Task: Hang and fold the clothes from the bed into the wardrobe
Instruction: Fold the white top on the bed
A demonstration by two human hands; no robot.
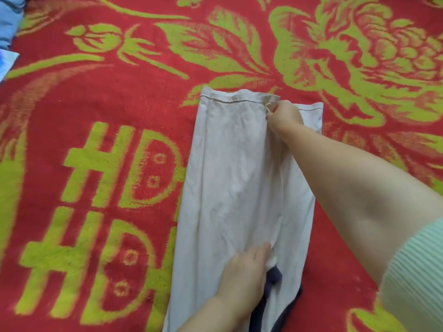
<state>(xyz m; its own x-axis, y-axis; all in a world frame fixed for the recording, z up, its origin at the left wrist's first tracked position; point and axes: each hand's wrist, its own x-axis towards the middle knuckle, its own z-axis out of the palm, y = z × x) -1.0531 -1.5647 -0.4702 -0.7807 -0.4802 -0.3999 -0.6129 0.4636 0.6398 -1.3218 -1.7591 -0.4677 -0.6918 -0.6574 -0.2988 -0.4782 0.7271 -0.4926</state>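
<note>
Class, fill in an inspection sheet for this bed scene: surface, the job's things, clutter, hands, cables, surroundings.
Surface: red blanket with green flower and letter pattern covers the bed.
Job's things: white garment lies flat, lengthwise, one side folded over; dark navy trim shows at its near end.
Clutter: light blue fabric at the far left corner.
Hands: right hand pinches the folded edge at the far hem; left hand presses the near part.
Cables: nothing seen.
Surroundings: a pale green ribbed sleeve on the right arm; no wardrobe in view.
</note>
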